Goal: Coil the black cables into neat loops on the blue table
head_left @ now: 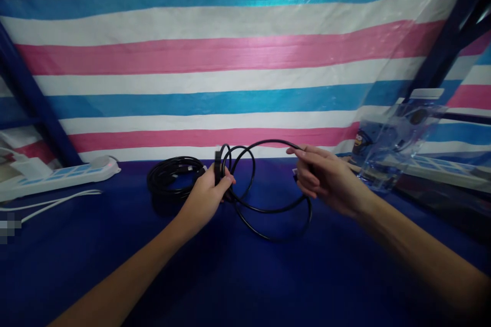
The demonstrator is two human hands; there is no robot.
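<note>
A black cable (268, 211) hangs in loose loops between my two hands, above the blue table. My left hand (211, 183) is closed around gathered turns of it, with a flat black piece standing up at the thumb side. My right hand (326, 176) pinches the cable's upper run between thumb and forefinger. Its other fingers are curled, and a small connector end shows beside them. Behind my left hand lies a second black cable (153, 176), wound in a coil, with connector ends showing inside it.
On the left lies a white power strip (88, 173) with a plug in it and white cords (65, 202) below. A clear plastic bottle (418, 133) stands at the right, near another power strip (445, 169). Striped sheeting (238, 56) hangs behind the blue table (245, 276).
</note>
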